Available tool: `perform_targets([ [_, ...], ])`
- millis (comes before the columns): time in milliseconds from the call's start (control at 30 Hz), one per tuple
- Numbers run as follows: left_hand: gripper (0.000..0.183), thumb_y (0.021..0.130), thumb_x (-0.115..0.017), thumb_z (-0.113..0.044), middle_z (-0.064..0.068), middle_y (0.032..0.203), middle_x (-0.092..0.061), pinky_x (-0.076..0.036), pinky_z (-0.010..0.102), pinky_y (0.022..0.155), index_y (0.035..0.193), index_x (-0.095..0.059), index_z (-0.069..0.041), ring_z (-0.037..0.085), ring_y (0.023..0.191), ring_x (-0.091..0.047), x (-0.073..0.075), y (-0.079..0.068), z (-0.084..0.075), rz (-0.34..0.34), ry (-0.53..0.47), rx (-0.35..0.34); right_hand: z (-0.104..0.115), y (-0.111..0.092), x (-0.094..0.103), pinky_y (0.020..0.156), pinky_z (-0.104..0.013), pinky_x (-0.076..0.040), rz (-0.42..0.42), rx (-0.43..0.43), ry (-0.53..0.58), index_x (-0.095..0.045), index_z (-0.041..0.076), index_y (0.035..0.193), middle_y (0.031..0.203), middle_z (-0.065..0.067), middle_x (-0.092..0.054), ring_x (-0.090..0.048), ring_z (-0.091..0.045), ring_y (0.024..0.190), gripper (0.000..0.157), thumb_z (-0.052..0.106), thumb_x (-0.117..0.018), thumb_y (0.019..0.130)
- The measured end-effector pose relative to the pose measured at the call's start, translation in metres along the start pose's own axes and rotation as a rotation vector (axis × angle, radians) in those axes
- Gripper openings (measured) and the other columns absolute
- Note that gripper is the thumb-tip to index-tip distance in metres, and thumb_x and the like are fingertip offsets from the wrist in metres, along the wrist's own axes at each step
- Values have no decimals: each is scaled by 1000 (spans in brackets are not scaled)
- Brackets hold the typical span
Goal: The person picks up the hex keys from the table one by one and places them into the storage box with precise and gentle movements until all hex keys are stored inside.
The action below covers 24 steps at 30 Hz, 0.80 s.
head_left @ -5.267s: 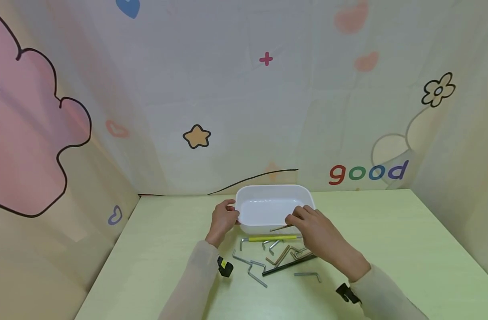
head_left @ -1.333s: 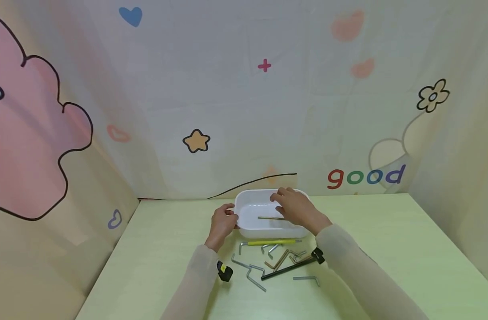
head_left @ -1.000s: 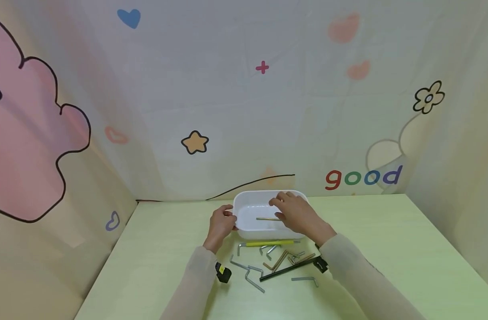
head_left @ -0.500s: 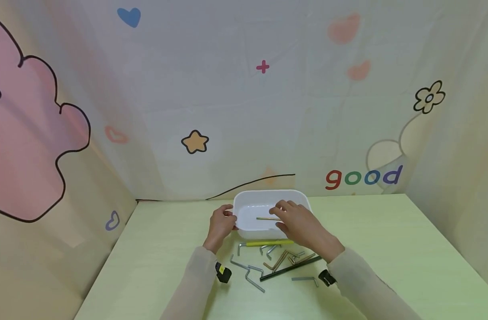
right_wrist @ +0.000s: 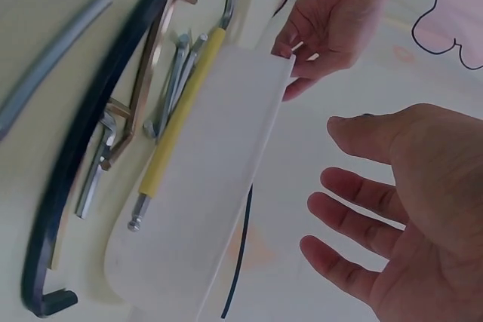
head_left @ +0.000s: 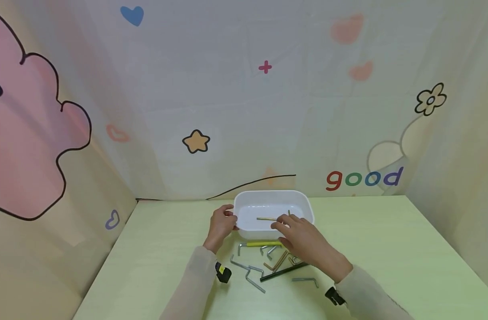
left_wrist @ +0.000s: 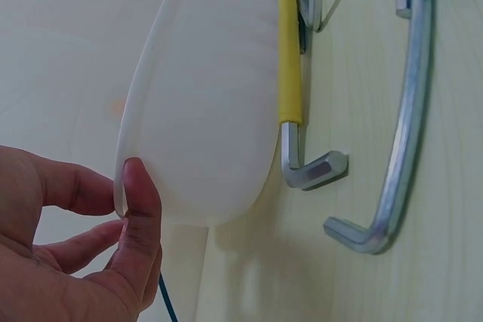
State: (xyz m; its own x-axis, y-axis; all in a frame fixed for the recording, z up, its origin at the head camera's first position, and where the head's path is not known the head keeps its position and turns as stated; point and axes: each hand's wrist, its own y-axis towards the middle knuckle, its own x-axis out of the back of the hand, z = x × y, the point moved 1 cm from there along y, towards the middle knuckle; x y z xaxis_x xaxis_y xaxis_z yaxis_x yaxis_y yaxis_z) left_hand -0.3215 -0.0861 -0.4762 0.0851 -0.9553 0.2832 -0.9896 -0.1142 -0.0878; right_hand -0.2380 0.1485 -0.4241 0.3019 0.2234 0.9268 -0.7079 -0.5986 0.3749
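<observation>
A white rectangular plastic tub point(head_left: 259, 234) stands at the back of the table. My left hand point(head_left: 221, 224) pinches its left rim between thumb and fingers, seen closely in the left wrist view. In the tub lies a brass-coloured Allen key point(head_left: 266, 218), partly covered by my right hand point(head_left: 307, 240). That hand hovers over the tub's front right edge; the right wrist view shows its fingers spread and nothing held. In front of the tub lie a yellow-sleeved Allen key point(head_left: 263, 243), a long black one point(head_left: 283, 272), and several silver and bronze ones.
A silver Allen key point(head_left: 305, 279) lies apart, nearest me on the right. Crossed silver keys point(head_left: 255, 283) lie at the front left. A bronze key point(head_left: 281, 262) touches the pile near the black one. A printed curtain point(head_left: 244, 111) hangs right behind the tub.
My right hand has lowered the brass-coloured Allen key into the tub and let go of it. It has since drawn back toward me. My left hand has stayed on the rim.
</observation>
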Motion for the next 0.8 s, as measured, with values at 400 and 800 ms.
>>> perform_targets([
  [400, 46, 87, -58, -3, 14, 102, -57, -61, 35, 70, 133, -55, -2, 16, 66, -59, 1, -1, 0, 4, -8, 10, 6, -19, -9, 79, -34, -54, 23, 15, 27, -65, 19, 115, 111, 1, -64, -61, -18, 102, 34, 17, -77, 83],
  [800, 48, 87, -58, -3, 14, 104, -57, -61, 38, 73, 134, -55, -3, 15, 66, -58, 1, 1, 0, 6, -3, 18, 6, -37, -19, 80, -37, -54, 42, 48, -26, -66, 20, 113, 108, 1, -65, -62, -20, 100, 40, 17, -83, 77],
])
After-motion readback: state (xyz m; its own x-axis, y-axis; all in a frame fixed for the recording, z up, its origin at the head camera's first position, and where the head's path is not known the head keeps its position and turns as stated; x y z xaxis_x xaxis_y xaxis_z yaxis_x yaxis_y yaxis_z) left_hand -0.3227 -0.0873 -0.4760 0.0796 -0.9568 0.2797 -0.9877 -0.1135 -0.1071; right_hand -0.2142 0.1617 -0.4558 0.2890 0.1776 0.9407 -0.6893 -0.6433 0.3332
